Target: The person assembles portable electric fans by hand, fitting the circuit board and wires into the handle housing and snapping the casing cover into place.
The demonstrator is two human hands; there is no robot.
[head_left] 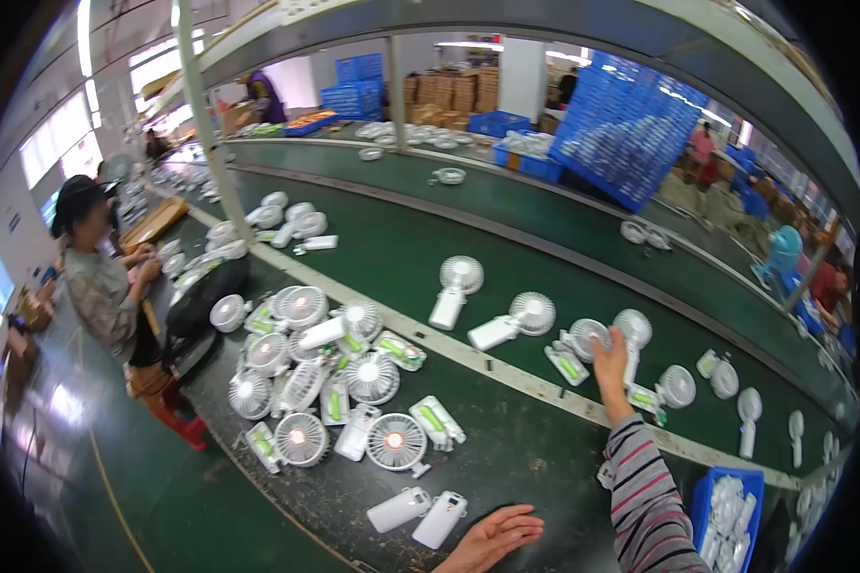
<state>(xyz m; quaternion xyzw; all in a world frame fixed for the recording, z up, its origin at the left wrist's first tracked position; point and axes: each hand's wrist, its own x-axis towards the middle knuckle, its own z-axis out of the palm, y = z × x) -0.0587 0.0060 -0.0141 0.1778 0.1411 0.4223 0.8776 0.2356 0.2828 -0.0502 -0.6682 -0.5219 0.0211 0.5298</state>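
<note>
My right hand [612,368] reaches over the green conveyor belt, its fingers closed at the rim of a white handheld fan [581,336]. That fan's handle shows a green battery. Another white fan [634,328] lies right beside these fingers. Low in the picture, my left hand [499,537] rests above the dark worktable with its fingers stretched out, holding nothing. Nearest to it are two white handle covers [440,520], lying side by side. Farther left, a heap of white fans [301,439] covers the table, several with green batteries exposed.
More fans [530,313] lie spaced along the belt [382,277]. A pale rail [506,368] separates belt and table. At the lower right stands a blue bin [702,506] of wrapped white parts. A co-worker [105,277] stands at the left by a black bag [210,291].
</note>
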